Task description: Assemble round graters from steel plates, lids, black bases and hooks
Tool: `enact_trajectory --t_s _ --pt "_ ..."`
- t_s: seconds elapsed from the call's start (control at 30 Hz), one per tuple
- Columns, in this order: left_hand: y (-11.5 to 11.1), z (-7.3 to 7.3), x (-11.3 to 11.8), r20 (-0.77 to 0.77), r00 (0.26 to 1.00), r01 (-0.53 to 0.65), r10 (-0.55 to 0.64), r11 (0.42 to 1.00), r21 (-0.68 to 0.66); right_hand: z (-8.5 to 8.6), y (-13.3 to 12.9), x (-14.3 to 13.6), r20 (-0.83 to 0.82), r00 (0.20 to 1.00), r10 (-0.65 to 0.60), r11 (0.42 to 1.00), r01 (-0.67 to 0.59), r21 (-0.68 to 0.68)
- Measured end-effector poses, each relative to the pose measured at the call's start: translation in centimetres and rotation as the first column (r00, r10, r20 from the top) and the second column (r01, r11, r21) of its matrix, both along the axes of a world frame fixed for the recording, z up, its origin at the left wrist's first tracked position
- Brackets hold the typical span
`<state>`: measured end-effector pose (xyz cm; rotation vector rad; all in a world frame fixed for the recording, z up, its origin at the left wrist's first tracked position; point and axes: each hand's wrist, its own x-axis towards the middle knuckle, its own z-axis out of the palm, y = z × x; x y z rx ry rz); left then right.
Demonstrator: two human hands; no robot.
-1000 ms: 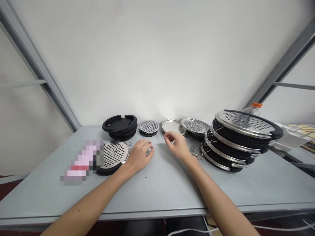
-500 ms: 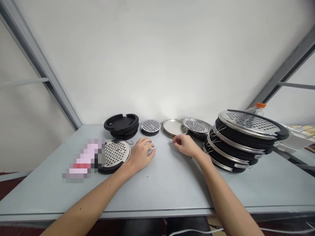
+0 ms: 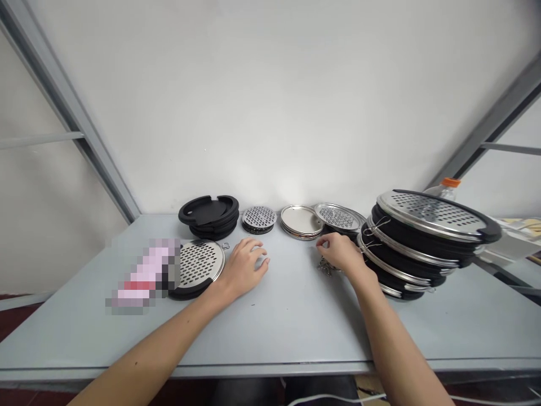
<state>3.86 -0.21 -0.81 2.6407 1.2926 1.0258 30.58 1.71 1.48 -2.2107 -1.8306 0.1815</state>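
My left hand [image 3: 246, 265] rests on the grey table with its fingers apart, holding nothing, just right of a round perforated metal disc [image 3: 198, 264] in a black holder with a small wire loop. My right hand [image 3: 340, 251] has its fingers pressed together; what they hold, if anything, is too small to tell. Beneath it lies a little heap of metal wire pieces [image 3: 325, 267], partly covered by the hand. Close on the right rises a tall stack of grater discs in black holders [image 3: 431, 217], with wire loops on its left side.
Along the wall stand black round holders [image 3: 209, 217], small perforated discs [image 3: 259, 217], plain metal rings or plates [image 3: 299, 220] and larger grater discs [image 3: 338, 217]. A blurred pink item [image 3: 146, 270] lies left. An orange-capped bottle [image 3: 448, 189] is behind the tall stack.
My right hand has moved to the right, away from the plain metal plates, and more of the wire heap shows. My left hand has hardly moved.
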Motion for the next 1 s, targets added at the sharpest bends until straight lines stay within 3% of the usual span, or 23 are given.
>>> enact_trajectory --t_s 0.13,0.37,0.53,0.83,1.0 --pt "-0.4 0.4 0.1 0.039 0.999 -0.024 0.025 1.0 -0.018 -0.2 0.2 -0.2 -0.087 0.996 -0.004 0.986 0.019 0.168" --pt "-0.8 0.2 0.4 0.041 0.999 -0.028 0.029 0.999 -0.026 -1.4 1.2 -1.1 -0.175 0.96 0.219 0.857 -0.104 0.504" --pt "-1.0 0.4 0.6 0.034 0.999 -0.006 0.007 0.999 -0.039 -3.1 2.3 -1.7 0.0 0.978 0.21 0.821 -0.176 0.544" --pt "-0.8 -0.1 0.6 0.015 0.996 0.086 -0.085 0.995 -0.054 -3.9 3.0 -1.0 0.118 0.993 0.027 0.773 -0.096 0.627" --pt "-0.9 -0.2 0.6 -0.011 0.995 0.1 -0.101 0.993 -0.058 -4.1 3.2 -1.4 0.122 0.978 0.167 0.783 -0.207 0.587"
